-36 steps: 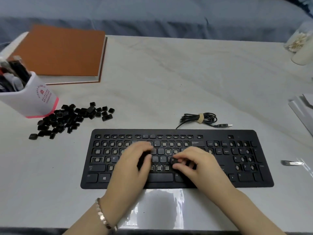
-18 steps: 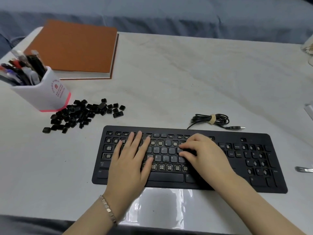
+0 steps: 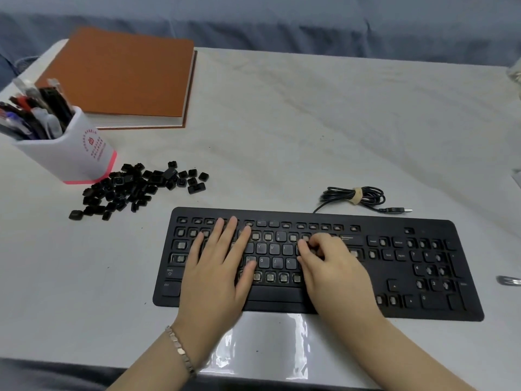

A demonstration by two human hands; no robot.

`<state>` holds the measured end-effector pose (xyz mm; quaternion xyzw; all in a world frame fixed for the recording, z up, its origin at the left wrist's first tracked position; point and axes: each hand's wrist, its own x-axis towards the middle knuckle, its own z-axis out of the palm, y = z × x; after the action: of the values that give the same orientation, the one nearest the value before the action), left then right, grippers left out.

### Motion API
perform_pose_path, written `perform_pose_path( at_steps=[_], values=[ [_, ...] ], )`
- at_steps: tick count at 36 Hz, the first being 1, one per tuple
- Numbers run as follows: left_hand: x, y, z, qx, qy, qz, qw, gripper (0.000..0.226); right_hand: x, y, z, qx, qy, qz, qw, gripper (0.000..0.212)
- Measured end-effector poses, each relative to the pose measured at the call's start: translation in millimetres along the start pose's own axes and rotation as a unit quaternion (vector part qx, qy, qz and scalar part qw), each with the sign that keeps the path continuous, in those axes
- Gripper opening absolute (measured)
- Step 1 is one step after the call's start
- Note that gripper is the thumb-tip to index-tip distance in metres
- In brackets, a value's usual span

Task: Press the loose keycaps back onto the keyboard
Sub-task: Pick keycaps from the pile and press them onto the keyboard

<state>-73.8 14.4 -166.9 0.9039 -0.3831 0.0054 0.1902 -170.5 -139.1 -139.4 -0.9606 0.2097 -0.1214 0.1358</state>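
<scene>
While the left hand [image 3: 217, 266] lies flat on the black plastic keyboard [image 3: 423, 309], the right hand [image 3: 332, 266] curls over it, any cap hidden. Small black loose keycaps [image 3: 132, 187], heaped off its far left corner, look light and rigid; pinch their sides.

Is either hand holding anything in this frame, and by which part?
The left hand lies flat on the keyboard, holding nothing. The right hand curls its fingers onto it; whether they pinch a keycap cannot be told.
</scene>
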Motion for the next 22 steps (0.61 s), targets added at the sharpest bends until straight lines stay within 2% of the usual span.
perform_pose_path(
  at_steps=[2,4,7,11,13,15,18,19,22],
  values=[
    [0,0,1,0.000,0.004,0.002,1.000,0.050,-9,3,7,-0.037,0.059,-0.052,0.996,0.028],
    [0,-1,2,0.001,0.008,0.004,1.000,0.050,-13,6,12,-0.049,0.081,-0.073,0.993,0.023],
    [0,-2,3,0.001,0.007,0.004,1.000,0.050,-14,7,14,-0.053,0.069,-0.074,0.993,0.033],
    [0,-1,3,-0.004,0.001,0.000,1.000,0.050,-9,6,9,-0.048,0.054,-0.073,0.995,0.033],
    [0,1,1,-0.011,-0.005,-0.001,1.000,0.049,-5,7,4,-0.041,0.054,-0.073,0.995,0.026],
    [1,2,-3,-0.028,-0.011,0.000,1.000,0.050,0,8,0,-0.011,0.051,-0.066,0.996,0.009],
    [4,-1,-9,-0.092,-0.004,-0.006,0.996,0.043,14,9,-5,0.047,0.034,-0.038,0.998,0.005],
    [7,-4,-11,-0.118,0.006,-0.014,0.993,0.037,19,9,-4,0.060,0.028,-0.027,0.997,0.006],
    [19,-16,-21,-0.161,0.045,-0.048,0.985,0.028,34,9,0,0.064,-0.032,0.003,0.997,0.034]
  ],
)
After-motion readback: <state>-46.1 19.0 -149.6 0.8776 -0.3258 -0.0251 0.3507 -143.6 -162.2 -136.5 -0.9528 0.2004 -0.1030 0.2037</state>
